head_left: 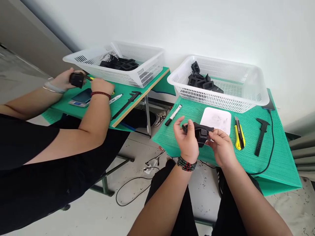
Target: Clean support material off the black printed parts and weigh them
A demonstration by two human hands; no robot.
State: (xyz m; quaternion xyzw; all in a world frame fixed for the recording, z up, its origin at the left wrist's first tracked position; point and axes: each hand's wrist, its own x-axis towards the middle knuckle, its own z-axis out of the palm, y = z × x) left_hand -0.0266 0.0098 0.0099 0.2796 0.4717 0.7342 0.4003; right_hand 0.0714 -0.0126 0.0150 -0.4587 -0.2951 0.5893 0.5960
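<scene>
Over the front edge of the green-covered table, my left hand [188, 141] grips a black moulded plastic part [202, 135], with the thumb lying along its near side. The fingers of my right hand [221, 146] pinch the right end of the same part. Just behind the part lies a white square tray [222, 114] with dark specks on it. To the right of the tray rests a yellow utility knife [239, 136], its blade out. A white marker [173, 114] with a black cap lies to the left.
Behind stands a white basket [216, 98] holding several black parts [201, 80]. A black caliper [262, 136] and a cable [272, 144] lie at the right. At the left table, a co-worker's hands [102, 86] hold a black part near another basket [137, 77]. A cable [133, 178] loops on the floor.
</scene>
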